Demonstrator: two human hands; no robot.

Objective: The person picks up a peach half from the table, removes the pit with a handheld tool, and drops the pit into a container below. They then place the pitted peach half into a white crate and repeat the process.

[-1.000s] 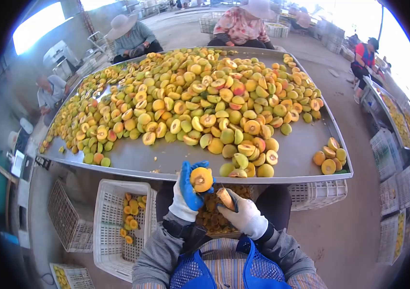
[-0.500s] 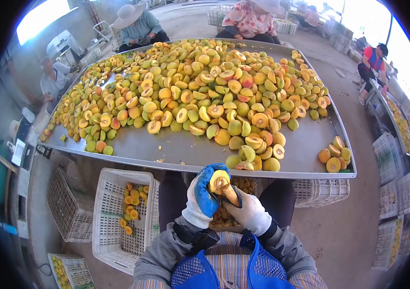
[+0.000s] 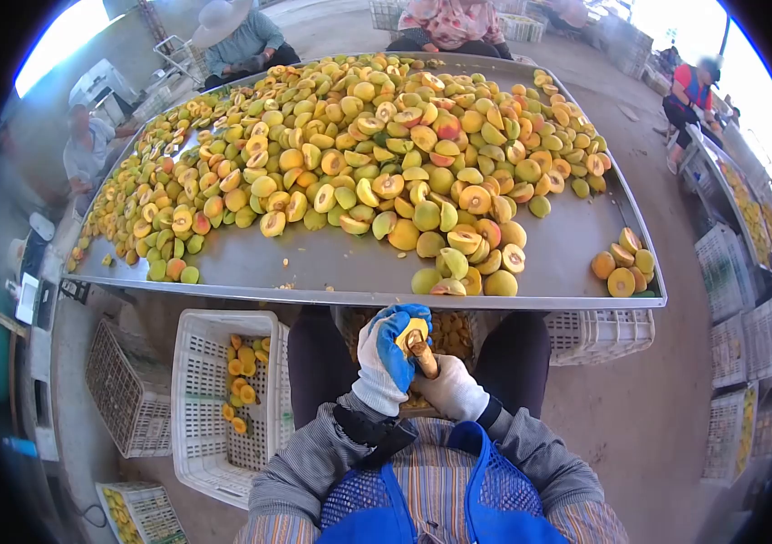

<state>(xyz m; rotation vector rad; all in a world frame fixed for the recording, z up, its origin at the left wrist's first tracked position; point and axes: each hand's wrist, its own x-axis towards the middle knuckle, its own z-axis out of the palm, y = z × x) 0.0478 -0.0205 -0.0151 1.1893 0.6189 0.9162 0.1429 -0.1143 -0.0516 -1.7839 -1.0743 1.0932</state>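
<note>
My left hand, in a white glove with a blue coated palm, is closed around a yellow peach half, cut face up. A pitting tool with a wooden handle is in my right hand, which wears a white glove and is wrapped round the handle. The tool's tip is at the middle of the cut face, and its exact shape is hidden. Both hands are just below the table's front edge, over a crate of brownish pieces between my knees.
A metal table bears a big heap of peach halves and a small cluster at its right corner. A white crate with several peach halves stands at left. Co-workers sit across the table; another person stands at right.
The view has shifted, so the table sits slightly higher and farther left in it. Both hands still hold the peach half and the tool, whose handle now points more steeply downward.
</note>
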